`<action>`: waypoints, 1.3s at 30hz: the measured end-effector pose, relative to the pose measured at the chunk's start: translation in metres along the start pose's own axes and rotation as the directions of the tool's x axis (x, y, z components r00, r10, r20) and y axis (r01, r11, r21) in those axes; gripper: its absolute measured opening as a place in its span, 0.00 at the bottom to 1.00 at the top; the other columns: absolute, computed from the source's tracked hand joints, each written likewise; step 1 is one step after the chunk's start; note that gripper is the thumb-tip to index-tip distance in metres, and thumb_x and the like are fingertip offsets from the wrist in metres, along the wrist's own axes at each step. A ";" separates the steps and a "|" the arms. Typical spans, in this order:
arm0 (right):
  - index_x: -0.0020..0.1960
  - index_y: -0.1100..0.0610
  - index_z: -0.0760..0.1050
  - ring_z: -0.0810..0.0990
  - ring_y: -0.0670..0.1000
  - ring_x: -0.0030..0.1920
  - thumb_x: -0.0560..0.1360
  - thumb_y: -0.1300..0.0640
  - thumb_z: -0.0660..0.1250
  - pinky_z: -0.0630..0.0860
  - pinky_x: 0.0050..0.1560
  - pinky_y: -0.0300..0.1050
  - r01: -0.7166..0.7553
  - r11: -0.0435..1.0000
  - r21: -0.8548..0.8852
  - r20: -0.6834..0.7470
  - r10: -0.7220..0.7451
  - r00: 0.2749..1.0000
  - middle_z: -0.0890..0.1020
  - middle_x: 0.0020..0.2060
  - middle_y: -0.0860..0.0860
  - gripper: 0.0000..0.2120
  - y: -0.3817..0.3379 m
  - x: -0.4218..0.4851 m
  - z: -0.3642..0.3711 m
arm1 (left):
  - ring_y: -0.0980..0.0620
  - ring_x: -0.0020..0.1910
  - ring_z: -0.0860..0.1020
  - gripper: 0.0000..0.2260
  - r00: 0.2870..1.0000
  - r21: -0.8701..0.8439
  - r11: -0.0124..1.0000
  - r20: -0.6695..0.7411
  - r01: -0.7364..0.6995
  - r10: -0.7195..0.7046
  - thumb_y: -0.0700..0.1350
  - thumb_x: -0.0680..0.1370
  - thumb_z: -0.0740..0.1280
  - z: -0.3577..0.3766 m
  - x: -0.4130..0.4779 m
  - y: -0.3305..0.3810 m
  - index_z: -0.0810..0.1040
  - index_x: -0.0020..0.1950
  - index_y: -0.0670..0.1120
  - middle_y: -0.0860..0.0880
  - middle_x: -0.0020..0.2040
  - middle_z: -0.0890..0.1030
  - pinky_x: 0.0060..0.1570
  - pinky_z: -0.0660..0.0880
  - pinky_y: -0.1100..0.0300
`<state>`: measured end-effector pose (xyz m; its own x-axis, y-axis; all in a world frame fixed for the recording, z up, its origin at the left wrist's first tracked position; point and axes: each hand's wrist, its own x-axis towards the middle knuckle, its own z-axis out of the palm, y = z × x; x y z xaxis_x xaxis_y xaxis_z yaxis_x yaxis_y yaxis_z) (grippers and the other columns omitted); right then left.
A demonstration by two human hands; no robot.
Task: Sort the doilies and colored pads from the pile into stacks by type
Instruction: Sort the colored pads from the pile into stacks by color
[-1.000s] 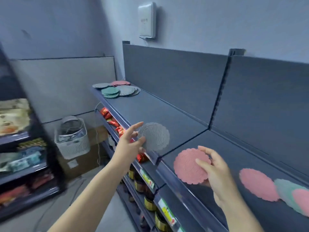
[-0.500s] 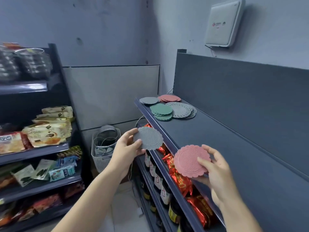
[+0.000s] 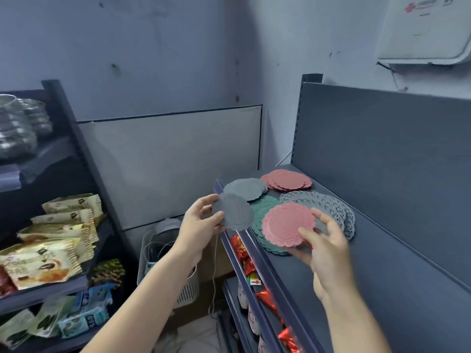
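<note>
My left hand (image 3: 201, 220) pinches a grey round pad (image 3: 233, 211) just off the shelf's front edge. A pink scalloped pad (image 3: 286, 224) is held by the fingertips of my right hand (image 3: 323, 248), above the shelf. On the dark shelf (image 3: 356, 263) behind them lie four stacks: grey pads (image 3: 246, 188), pink pads (image 3: 286, 179), green pads (image 3: 262, 212) partly hidden by the held pads, and grey lace doilies (image 3: 323, 202).
The shelf's back panel (image 3: 382, 149) rises on the right. Red foil packs (image 3: 240, 250) sit on the lower shelf. A white basket (image 3: 165, 266) stands on the floor. A dark rack with snack bags (image 3: 58, 240) is at the left.
The view has moved along the shelf to the stacks at its far end. Both hands carried their pads there; the pink one now hovers over the green stack.
</note>
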<state>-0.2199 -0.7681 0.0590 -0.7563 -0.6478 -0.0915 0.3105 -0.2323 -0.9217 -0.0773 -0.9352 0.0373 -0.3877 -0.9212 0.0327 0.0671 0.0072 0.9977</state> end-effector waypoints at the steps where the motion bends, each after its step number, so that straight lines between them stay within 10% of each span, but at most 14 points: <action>1: 0.61 0.52 0.71 0.80 0.54 0.51 0.77 0.71 0.61 0.83 0.36 0.44 0.005 1.000 -0.013 -0.001 -0.005 1.000 0.80 0.50 0.53 0.19 0.001 0.011 0.007 | 0.47 0.53 0.80 0.14 1.000 0.003 1.000 0.006 0.002 -0.002 0.35 0.77 0.67 0.000 0.018 -0.002 0.77 0.60 0.49 0.44 0.57 0.78 0.39 0.79 0.63; 7: 0.62 0.53 0.72 0.80 0.53 0.51 0.76 0.71 0.62 0.82 0.36 0.43 0.079 0.997 -0.006 -0.092 -0.079 0.993 0.80 0.51 0.54 0.19 0.010 0.083 0.048 | 0.51 0.42 0.78 0.16 0.985 0.227 0.973 0.173 -0.033 -0.007 0.36 0.76 0.69 0.009 0.153 -0.008 0.76 0.63 0.46 0.47 0.50 0.78 0.40 0.77 0.59; 12: 0.60 0.51 0.72 0.80 0.54 0.54 0.76 0.71 0.62 0.83 0.36 0.44 0.147 0.981 -0.129 -0.179 -0.168 0.969 0.80 0.52 0.52 0.19 0.017 0.153 0.087 | 0.55 0.44 0.73 0.16 0.863 0.648 0.636 0.503 -0.420 0.057 0.42 0.69 0.74 0.015 0.239 -0.006 0.79 0.55 0.50 0.54 0.50 0.77 0.48 0.71 0.61; 17: 0.62 0.53 0.73 0.79 0.53 0.53 0.75 0.73 0.61 0.81 0.35 0.41 0.096 0.910 -0.404 -0.279 -0.222 0.934 0.80 0.55 0.52 0.21 0.022 0.226 0.093 | 0.55 0.50 0.75 0.13 0.690 0.492 0.642 0.719 -0.588 0.082 0.51 0.70 0.75 0.037 0.295 -0.006 0.78 0.53 0.53 0.58 0.51 0.77 0.49 0.70 0.65; 20: 0.60 0.53 0.76 0.78 0.50 0.49 0.74 0.67 0.63 0.76 0.47 0.44 -0.135 0.472 -0.871 -0.337 -0.373 0.864 0.79 0.57 0.50 0.18 0.027 0.253 0.075 | 0.57 0.49 0.73 0.13 0.589 0.401 0.629 0.800 -0.666 0.114 0.51 0.72 0.73 0.057 0.312 -0.006 0.78 0.55 0.52 0.59 0.50 0.76 0.47 0.67 0.65; 23: 0.63 0.54 0.75 0.77 0.48 0.52 0.75 0.59 0.68 0.71 0.54 0.40 -0.194 0.155 -0.969 -0.231 -0.271 0.935 0.77 0.58 0.48 0.17 0.032 0.254 0.069 | 0.57 0.51 0.73 0.12 0.502 0.329 0.591 0.851 -0.737 0.153 0.50 0.74 0.71 0.073 0.313 -0.009 0.79 0.57 0.52 0.58 0.52 0.76 0.48 0.66 0.66; 39: 0.65 0.46 0.70 0.73 0.45 0.60 0.77 0.45 0.64 0.71 0.54 0.43 -0.449 0.143 -0.882 -0.468 -0.374 0.800 0.72 0.60 0.41 0.18 -0.026 0.003 0.006 | 0.48 0.61 0.73 0.20 0.026 -0.058 0.272 0.954 -0.961 0.297 0.59 0.77 0.63 0.149 0.096 0.036 0.72 0.67 0.52 0.52 0.61 0.76 0.57 0.69 0.56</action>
<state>-0.2269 -0.7683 0.0848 -0.9912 -0.0918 0.0953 -0.1237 0.8977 -0.4228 -0.2490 -0.9652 0.0847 -0.8677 0.3492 0.3539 0.4441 0.8643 0.2361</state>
